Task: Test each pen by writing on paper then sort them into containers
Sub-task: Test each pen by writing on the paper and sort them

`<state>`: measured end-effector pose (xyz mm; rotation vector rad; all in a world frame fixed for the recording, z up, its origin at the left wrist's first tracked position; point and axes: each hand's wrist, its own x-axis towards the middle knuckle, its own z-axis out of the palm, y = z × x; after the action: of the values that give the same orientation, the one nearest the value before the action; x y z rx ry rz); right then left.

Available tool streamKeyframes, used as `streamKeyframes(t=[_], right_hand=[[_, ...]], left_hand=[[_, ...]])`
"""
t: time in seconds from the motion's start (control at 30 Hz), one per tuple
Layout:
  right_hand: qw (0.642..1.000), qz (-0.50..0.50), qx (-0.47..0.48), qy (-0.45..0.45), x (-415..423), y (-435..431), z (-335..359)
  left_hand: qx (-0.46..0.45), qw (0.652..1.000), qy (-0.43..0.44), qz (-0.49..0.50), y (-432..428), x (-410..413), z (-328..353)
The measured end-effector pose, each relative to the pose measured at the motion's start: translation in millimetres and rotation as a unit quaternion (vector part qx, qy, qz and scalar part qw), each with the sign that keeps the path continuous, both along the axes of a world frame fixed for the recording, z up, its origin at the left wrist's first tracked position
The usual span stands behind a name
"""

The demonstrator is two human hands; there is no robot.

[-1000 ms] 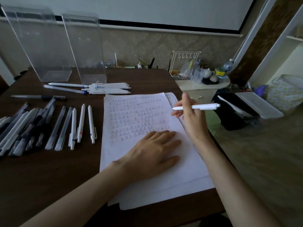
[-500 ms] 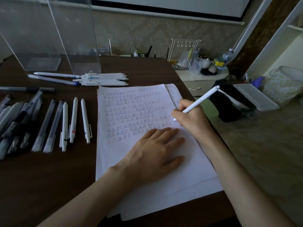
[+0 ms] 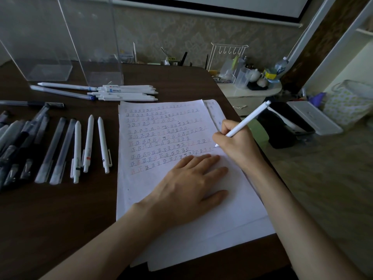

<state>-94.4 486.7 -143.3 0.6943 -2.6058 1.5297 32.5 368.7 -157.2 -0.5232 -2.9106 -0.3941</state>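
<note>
My right hand (image 3: pixel 236 143) grips a white pen (image 3: pixel 247 122) in a writing hold, its tip touching the right end of a written row on the paper (image 3: pixel 232 209). The sheet is covered with rows of small marks. My left hand (image 3: pixel 187 186) lies flat on the paper below the writing, fingers spread, holding nothing. Several pens (image 3: pixel 60 146) lie in a row on the dark table (image 3: pixel 50 219) left of the paper. A second group of white pens (image 3: pixel 121 92) lies above the sheet. Two tall clear containers (image 3: pixel 94 43) stand at the back left.
The table's right edge runs close beside my right hand. Beyond it stand a small white cabinet (image 3: pixel 248 93) with a wire rack, cups and bottles, a black and white box (image 3: pixel 292 122) on the floor, and a patterned bag (image 3: pixel 349 102).
My right hand turned the white pen from level above the sheet into a writing hold and lowered its tip onto the paper. The view came closer. My left hand stayed flat.
</note>
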Motion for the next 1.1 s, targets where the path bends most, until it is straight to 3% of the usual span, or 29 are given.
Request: streamKeyframes(t=[0.87, 1.1], right_hand=[[1.000, 0.016, 0.025, -0.007, 0.0, 1.1, -1.9], [0.999, 0.004, -0.039, 0.002, 0.6, 1.8, -1.2]], left_hand=[[0.018, 1.000, -0.007, -0.003, -0.2, -0.1, 0.2], [0.053, 0.998, 0.014, -0.001, -1.0, 1.0, 0.3]])
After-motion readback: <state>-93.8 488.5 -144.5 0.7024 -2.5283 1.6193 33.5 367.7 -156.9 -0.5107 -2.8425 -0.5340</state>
